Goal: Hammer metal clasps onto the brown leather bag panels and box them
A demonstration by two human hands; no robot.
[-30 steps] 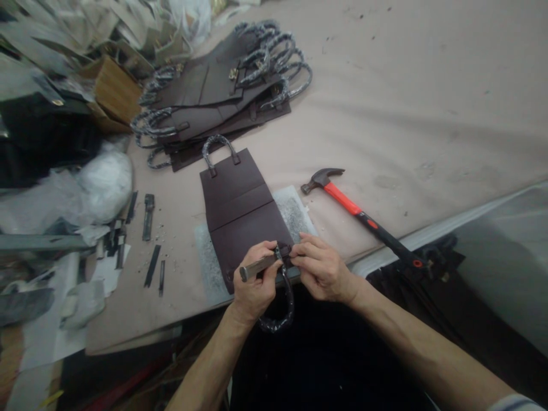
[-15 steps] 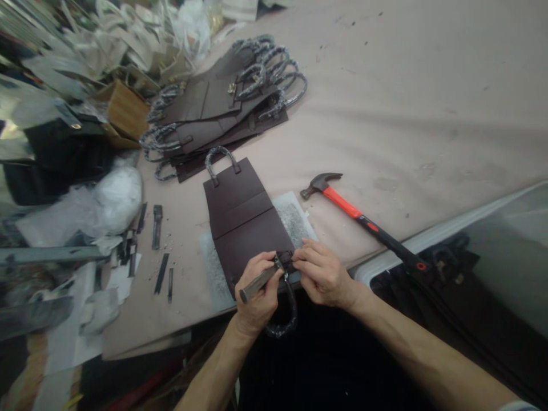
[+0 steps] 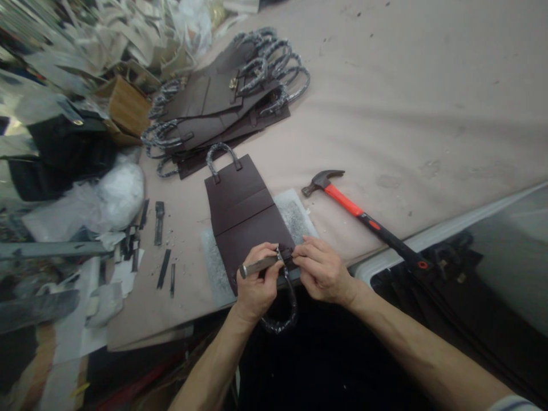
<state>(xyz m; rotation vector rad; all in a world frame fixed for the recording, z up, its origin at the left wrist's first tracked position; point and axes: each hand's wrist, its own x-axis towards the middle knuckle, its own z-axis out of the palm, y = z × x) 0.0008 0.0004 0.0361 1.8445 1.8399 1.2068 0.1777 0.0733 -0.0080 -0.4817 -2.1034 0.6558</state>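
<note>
My left hand (image 3: pixel 257 291) is closed around a metal punch (image 3: pixel 257 266), a steel shaft whose blunt end points left. The punch's other end meets the edge of a dark brown leather bag panel (image 3: pixel 242 217); its exact contact is hidden by my fingers. With fingertips pinched, my right hand (image 3: pixel 322 269) grips the tab of the bag handle (image 3: pixel 293 302) at that same edge. This plastic-wrapped handle loops down past the table edge. A second wrapped handle (image 3: pixel 220 149) is at the panel's far end. Under the panel lies a pale, scuffed board (image 3: pixel 295 214).
A claw hammer (image 3: pixel 342 201) with a red and black grip lies to the right. Several loose punches and strips (image 3: pixel 159 222) lie at left. Behind is a stack of brown bag panels (image 3: pixel 214 94). A cardboard box (image 3: pixel 128 105) and plastic-wrapped items crowd the left.
The punch in my left hand has tipped flatter, its blunt end moving up. My right hand keeps its pinch on the tab. The whole view has shifted slightly.
</note>
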